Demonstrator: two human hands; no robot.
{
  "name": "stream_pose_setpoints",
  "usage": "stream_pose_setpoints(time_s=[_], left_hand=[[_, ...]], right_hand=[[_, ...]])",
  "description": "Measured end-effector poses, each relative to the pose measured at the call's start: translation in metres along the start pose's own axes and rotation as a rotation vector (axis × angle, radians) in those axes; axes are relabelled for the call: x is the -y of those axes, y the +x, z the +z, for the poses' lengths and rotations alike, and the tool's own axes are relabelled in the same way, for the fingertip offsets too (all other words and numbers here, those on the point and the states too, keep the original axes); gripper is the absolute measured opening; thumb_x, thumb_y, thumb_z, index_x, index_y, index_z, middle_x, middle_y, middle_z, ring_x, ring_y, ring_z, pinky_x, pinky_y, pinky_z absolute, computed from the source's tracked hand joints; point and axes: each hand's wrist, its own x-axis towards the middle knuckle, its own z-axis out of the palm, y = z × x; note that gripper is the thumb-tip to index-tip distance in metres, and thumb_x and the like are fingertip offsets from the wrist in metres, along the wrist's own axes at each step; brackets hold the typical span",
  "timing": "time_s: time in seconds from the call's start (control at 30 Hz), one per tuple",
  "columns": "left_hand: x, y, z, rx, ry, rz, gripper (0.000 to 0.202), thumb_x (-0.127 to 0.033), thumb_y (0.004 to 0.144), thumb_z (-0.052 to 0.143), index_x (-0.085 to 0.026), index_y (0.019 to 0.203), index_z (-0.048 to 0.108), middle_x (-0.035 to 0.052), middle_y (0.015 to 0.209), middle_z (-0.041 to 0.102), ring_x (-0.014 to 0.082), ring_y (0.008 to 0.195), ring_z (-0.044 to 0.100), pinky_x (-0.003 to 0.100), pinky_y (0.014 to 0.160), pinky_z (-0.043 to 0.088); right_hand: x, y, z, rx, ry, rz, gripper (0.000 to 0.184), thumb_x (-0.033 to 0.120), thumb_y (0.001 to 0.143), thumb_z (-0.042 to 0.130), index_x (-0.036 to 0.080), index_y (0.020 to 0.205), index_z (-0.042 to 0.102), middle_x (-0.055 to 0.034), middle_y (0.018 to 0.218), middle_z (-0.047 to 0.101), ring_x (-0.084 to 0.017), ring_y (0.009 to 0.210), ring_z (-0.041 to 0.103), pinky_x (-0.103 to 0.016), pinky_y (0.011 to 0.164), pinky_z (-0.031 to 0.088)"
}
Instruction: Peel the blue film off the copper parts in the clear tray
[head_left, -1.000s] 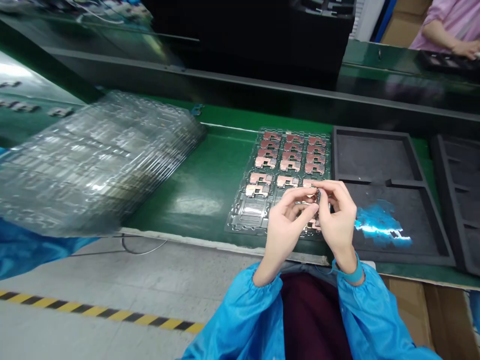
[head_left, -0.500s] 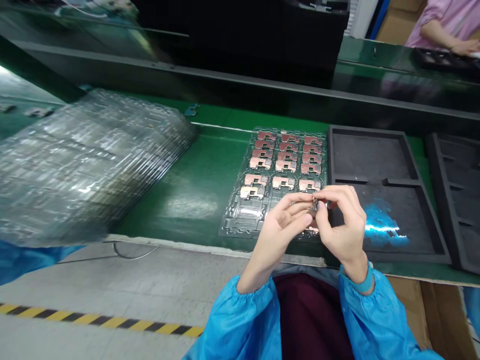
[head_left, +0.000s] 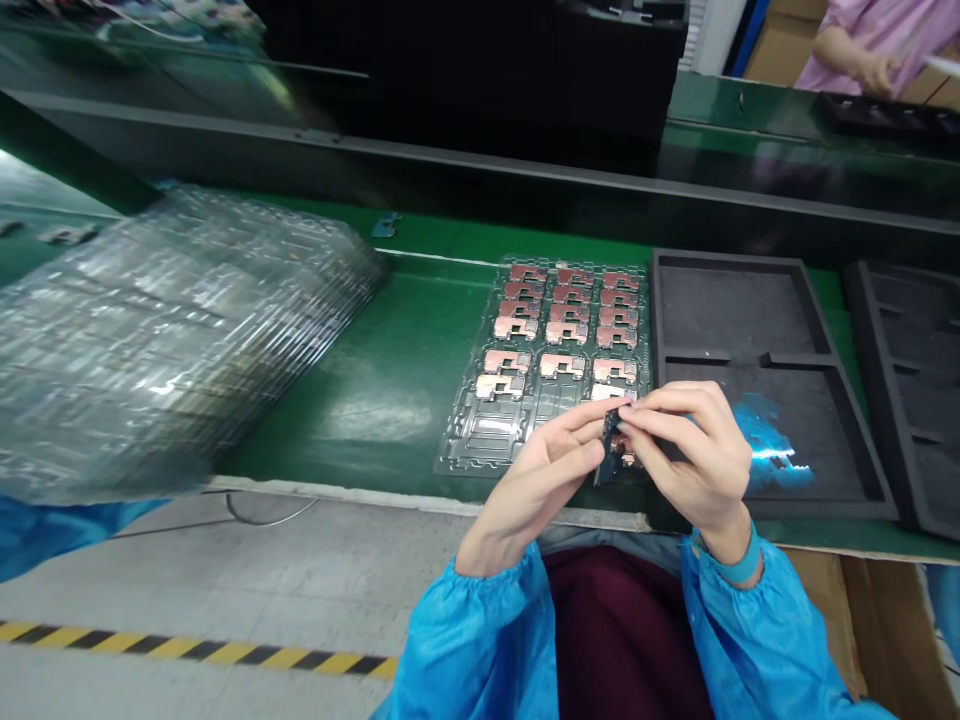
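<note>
My left hand and my right hand meet over the near edge of a clear blister tray. Both pinch one small dark part between fingertips; a blue film shows on it. The tray holds several copper-coloured parts in rows; its near pockets are bare. Both arms wear blue sleeves, and a teal band sits on my right wrist.
A black foam tray lies right of the blister tray, with crumpled blue film in its near compartment. Another black tray is at far right. A stack of clear trays sits left on the green belt. Another person's hand works beyond.
My hands have dropped slightly toward me and to the right, still together. The part between them has turned, showing its dark side and blue film.
</note>
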Motion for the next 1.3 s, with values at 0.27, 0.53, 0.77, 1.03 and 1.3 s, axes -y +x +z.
stream_pose_setpoints(time_s=[0.27, 0.53, 0.77, 1.03, 1.3], left_hand=[[0.000, -0.006, 0.002, -0.031, 0.068, 0.075, 0.043, -0.030, 0.082, 0.095, -0.026, 0.123, 0.084, 0.0115, 0.125, 0.083, 0.0294, 0.122, 0.076, 0.041, 0.114, 0.054], [0.001, -0.011, 0.008, -0.056, -0.038, 0.058, 0.050, -0.041, 0.078, 0.097, -0.027, 0.124, 0.082, 0.0098, 0.120, 0.084, 0.0270, 0.110, 0.080, 0.037, 0.101, 0.060], [0.005, -0.016, 0.008, -0.087, -0.042, 0.032, 0.059, -0.053, 0.077, 0.095, -0.029, 0.128, 0.077, 0.0090, 0.128, 0.081, 0.0289, 0.114, 0.077, 0.037, 0.098, 0.061], [0.004, -0.020, 0.007, -0.124, -0.009, 0.019, 0.065, -0.066, 0.076, 0.091, -0.031, 0.129, 0.076, 0.0080, 0.127, 0.081, 0.0322, 0.112, 0.078, 0.039, 0.086, 0.065], [0.001, -0.017, 0.014, -0.066, -0.060, 0.005, 0.069, -0.067, 0.074, 0.091, -0.029, 0.130, 0.074, 0.0100, 0.123, 0.081, 0.0305, 0.098, 0.080, 0.040, 0.082, 0.065]], right_hand=[[0.009, -0.007, -0.017, 0.080, -0.244, -0.236, 0.025, 0.009, 0.100, 0.073, 0.024, 0.119, 0.077, -0.0029, 0.103, 0.082, -0.022, 0.097, 0.076, -0.035, 0.084, 0.067], [0.027, -0.005, -0.028, 0.128, -0.325, -0.307, 0.021, 0.006, 0.102, 0.068, 0.018, 0.117, 0.078, -0.0026, 0.102, 0.083, -0.019, 0.094, 0.078, -0.030, 0.079, 0.068], [0.028, -0.006, -0.026, 0.104, -0.282, -0.327, 0.018, 0.009, 0.102, 0.070, 0.021, 0.111, 0.079, -0.0022, 0.107, 0.083, -0.019, 0.103, 0.078, -0.030, 0.089, 0.070], [0.033, -0.004, -0.026, 0.062, -0.193, -0.358, 0.016, 0.009, 0.102, 0.066, 0.022, 0.098, 0.075, -0.0050, 0.108, 0.083, -0.021, 0.116, 0.077, -0.033, 0.096, 0.072], [0.040, -0.018, -0.028, -0.008, -0.131, -0.336, 0.021, 0.004, 0.095, 0.073, 0.025, 0.091, 0.074, 0.0001, 0.109, 0.084, -0.021, 0.120, 0.076, -0.035, 0.093, 0.074]])
